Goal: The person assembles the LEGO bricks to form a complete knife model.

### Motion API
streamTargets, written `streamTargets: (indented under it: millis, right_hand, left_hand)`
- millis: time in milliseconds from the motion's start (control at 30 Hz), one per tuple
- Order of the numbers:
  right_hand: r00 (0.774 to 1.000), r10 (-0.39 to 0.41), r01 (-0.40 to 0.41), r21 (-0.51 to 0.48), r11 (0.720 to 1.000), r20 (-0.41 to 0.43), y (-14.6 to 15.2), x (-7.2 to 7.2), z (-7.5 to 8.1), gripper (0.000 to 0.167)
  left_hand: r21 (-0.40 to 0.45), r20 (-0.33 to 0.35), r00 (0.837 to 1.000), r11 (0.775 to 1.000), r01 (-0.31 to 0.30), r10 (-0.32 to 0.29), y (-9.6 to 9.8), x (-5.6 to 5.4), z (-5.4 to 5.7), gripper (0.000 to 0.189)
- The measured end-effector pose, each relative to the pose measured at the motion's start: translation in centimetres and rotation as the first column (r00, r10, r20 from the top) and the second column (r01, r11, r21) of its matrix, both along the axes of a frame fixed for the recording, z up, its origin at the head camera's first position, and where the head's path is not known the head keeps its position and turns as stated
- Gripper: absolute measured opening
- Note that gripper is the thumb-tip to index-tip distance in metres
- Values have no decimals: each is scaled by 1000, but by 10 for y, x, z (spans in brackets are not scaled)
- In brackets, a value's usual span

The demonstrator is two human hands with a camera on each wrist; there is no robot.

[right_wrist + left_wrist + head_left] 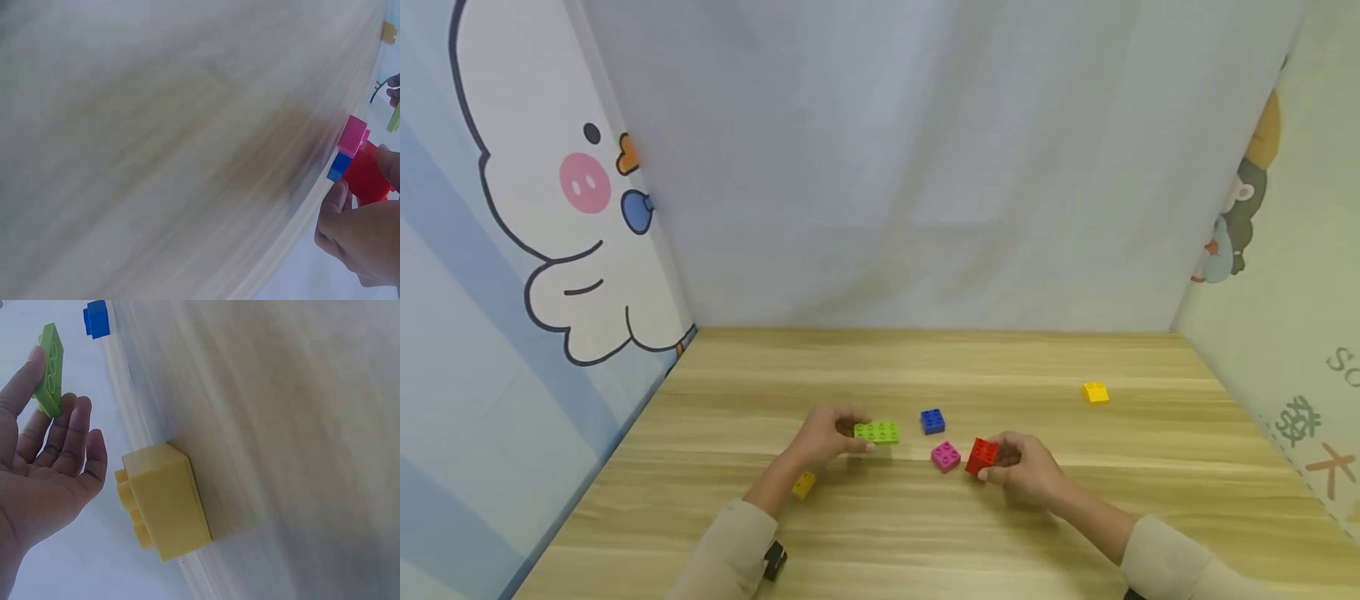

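Between thumb and fingers, my left hand [829, 437] pinches a flat lime-green building brick [877, 432] with two rows of studs. The left wrist view shows that green brick [51, 372] raised off the table, its hollow underside visible. My right hand [1028, 471] grips a red building brick [981, 457] by its sides; in the right wrist view the red brick [367, 176] is partly covered by the thumb and fingers. Just left of it lies a pink brick [946, 457], apart from the red one. A blue brick [933, 422] sits behind the pink one, between both hands.
A yellow brick [803, 486] lies beside my left wrist, and a small black object [775, 561] is partly hidden by the left sleeve. Farther back on the right of the wooden table [1150, 467] is another yellow brick [1095, 392]. Printed curtains [925, 167] enclose the table.
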State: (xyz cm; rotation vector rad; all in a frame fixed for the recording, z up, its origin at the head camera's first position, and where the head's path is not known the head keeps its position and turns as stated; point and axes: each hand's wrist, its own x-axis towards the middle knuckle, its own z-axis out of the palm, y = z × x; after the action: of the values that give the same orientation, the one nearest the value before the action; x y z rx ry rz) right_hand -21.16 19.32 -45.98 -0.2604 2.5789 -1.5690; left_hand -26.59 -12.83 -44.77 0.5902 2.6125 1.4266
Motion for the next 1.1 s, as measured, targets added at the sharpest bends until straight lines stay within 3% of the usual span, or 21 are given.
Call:
streamTargets:
  millis: [467, 800, 1100]
  right_hand:
    - [992, 129, -129, -29, 991, -4, -16, 7, -4, 41]
    - [988, 158, -157, -66, 985, -2, -31, 5, -4, 40]
    - [987, 159, -158, -88, 984, 4, -41, 8, -11, 36]
  left_hand:
    - [5, -25, 999, 1000, 23, -22, 12, 14, -1, 37]
    - [35, 18, 1000, 999, 2, -3, 22, 19, 0, 37]
    - [34, -23, 999, 999, 39, -38, 32, 22, 8, 33]
